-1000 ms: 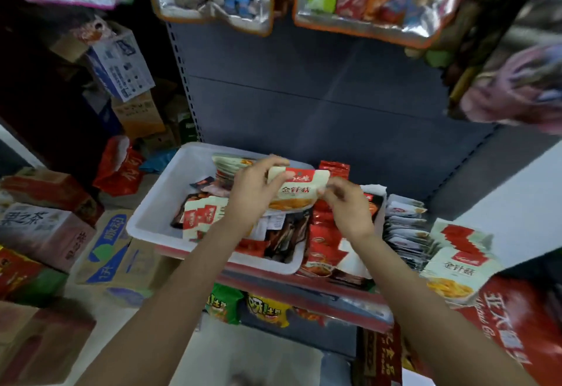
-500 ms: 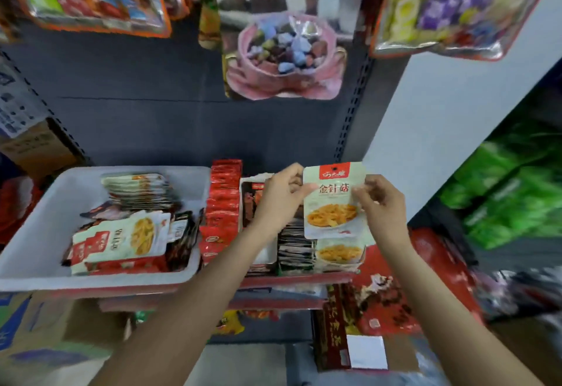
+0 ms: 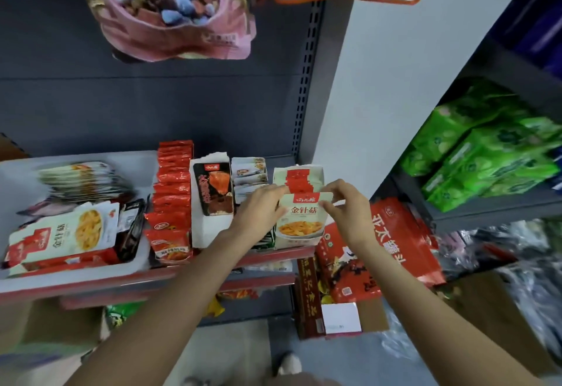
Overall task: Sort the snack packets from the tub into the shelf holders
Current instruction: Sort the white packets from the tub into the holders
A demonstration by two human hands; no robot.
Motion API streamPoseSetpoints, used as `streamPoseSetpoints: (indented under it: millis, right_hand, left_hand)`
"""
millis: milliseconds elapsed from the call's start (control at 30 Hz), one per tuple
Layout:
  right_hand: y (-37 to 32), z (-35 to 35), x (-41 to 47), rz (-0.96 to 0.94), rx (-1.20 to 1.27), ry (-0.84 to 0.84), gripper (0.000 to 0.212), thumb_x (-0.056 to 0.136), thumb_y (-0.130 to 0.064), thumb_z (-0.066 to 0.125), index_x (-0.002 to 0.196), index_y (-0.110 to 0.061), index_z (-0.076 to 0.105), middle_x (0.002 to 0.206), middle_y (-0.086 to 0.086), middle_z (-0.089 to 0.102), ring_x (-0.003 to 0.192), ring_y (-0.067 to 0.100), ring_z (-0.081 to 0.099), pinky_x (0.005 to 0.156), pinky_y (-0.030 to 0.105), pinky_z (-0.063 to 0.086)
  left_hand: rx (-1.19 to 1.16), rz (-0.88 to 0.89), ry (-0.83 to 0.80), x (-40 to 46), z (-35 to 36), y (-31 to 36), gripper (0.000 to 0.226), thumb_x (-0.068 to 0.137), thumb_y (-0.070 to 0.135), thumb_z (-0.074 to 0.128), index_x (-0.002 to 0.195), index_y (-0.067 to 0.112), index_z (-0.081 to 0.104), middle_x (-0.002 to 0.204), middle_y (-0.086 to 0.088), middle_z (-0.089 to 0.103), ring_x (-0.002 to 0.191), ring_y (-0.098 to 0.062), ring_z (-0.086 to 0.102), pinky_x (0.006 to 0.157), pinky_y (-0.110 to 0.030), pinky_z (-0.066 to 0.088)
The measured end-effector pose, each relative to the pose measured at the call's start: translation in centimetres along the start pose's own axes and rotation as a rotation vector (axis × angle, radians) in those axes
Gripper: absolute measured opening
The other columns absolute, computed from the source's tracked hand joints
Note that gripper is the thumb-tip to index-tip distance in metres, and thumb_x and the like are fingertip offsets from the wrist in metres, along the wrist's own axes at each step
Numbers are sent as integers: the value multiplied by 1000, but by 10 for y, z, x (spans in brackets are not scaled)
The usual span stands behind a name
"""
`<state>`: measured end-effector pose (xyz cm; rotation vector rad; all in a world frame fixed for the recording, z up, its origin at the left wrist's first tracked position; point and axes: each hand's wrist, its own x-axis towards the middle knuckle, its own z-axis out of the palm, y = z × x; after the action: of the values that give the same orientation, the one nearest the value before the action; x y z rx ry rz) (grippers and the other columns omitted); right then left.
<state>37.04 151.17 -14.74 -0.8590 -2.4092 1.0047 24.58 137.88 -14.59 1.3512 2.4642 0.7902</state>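
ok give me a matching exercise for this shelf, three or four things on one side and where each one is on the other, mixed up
Things:
1. white packet
2. tub
3. pink bag
4. green packs

Places:
A. hanging above the shelf
B. stacked on the side shelf at far right
C. held in both hands at the rightmost holder
D. on the shelf at far left, with packets in it

Pairs: 1-C, 2-D, 3-A, 4-B

The left hand and right hand each pinch a top corner of the white packet.
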Motion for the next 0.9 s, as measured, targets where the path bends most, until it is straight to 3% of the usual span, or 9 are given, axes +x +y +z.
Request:
streamPoseSetpoints:
  millis: [100,200,300,367,467,567,700,833,900]
  right_hand:
    - [-4,-2,6,-66,-95,-27,7,88,-10,61,94,-14,62,95,2,63,83,12,56,71,25,49]
    - [-8,2,11,-42,-283,-56,11,90,-15,59,100,-16,59,101,3,60,89,16,55,67,27,42]
    - [-19,7,11,-40,-341,-46,18,88,-17,61,106,-15,59,107,5,56,102,19,48,74,28,42]
    - [-34,12,11,-131,-333,-14,24,85,-20,65,108,-15,61,110,3,54,107,19,43,84,28,42]
    - [-68,32,13,-255,-306,-61,25,87,-24,61,110,-16,61,111,2,53,108,18,43,86,27,40]
    - [-109,68,15,-336,-246,-182,26,89,-25,59,114,-17,60,114,1,52,111,16,44,88,27,40]
    - [-163,134,12,-412,-195,-358,27,92,-28,54,116,-17,58,115,2,52,109,20,49,85,37,48]
    - [-212,207,1,-489,-251,-526,37,94,-24,49,129,-12,49,132,10,48,123,27,44,93,40,46]
    - [-232,242,-4,-495,-315,-630,42,96,-25,44,136,-11,42,138,11,42,127,28,39,96,40,43]
  left_hand:
    - [-45,21,152,1,-6,1,25,87,14,63,112,17,59,104,6,56,88,-6,50,76,-20,41]
    - [48,44,57,4,-10,1,22,90,13,58,112,17,60,105,3,55,91,-13,55,74,-23,41]
    - [49,20,-21,4,-12,-6,29,91,11,57,119,17,57,115,0,55,100,-17,57,84,-29,48]
    - [-26,22,52,-1,-20,-11,27,90,13,59,116,17,57,113,1,56,99,-14,57,87,-32,50]
    - [-104,-20,193,-16,-41,-33,24,89,12,59,113,17,59,106,4,56,91,-8,55,86,-26,49]
    - [-166,-159,349,-40,-75,-67,20,88,7,58,106,15,62,96,3,60,83,-7,56,80,-18,45]
    - [-194,-413,534,-82,-118,-134,17,86,3,58,101,8,63,88,-5,66,80,-19,61,72,-22,42]
    - [-162,-679,509,-127,-150,-202,21,89,12,59,108,4,62,95,-12,65,86,-25,58,71,-25,37]
    - [-106,-765,434,-148,-159,-239,30,90,18,57,113,-1,60,105,-16,63,99,-31,58,83,-28,38]
